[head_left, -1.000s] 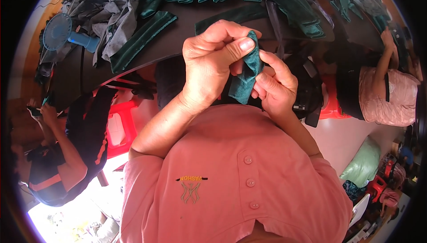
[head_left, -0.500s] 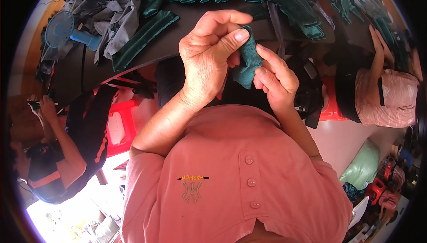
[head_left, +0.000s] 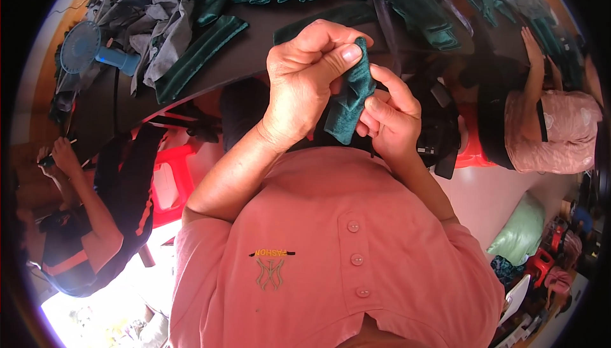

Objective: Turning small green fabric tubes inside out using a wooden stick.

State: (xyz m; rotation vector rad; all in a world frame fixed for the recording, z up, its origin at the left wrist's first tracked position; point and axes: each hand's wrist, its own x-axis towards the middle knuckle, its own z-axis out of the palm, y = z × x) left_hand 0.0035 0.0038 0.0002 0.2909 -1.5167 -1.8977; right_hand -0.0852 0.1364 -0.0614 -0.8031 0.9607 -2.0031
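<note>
A piece of dark green velvet fabric point(head_left: 347, 113) is held up between both hands, in front of my chest and short of the table edge. Its top end is pinched between the thumb and fingers of my left hand point(head_left: 309, 74). My right hand point(head_left: 393, 115) grips the right side of the piece, thumb against the cloth and forefinger pointing up along it. The lower end hangs down folded over and loose. Some of my right fingertips are behind the cloth.
On the dark table point(head_left: 254, 36) lie a green velvet strip point(head_left: 200, 58), more green velvet pieces point(head_left: 414, 10) and grey cloth point(head_left: 168, 45). A blue handheld fan point(head_left: 81, 47) stands at left. People sit on either side, one at left point(head_left: 83, 220), one at right point(head_left: 554, 125), near red stools point(head_left: 170, 179).
More of the green velvet now hangs below my hands, its lower end swung down and left. My left hand has shifted slightly right; both hands keep their hold.
</note>
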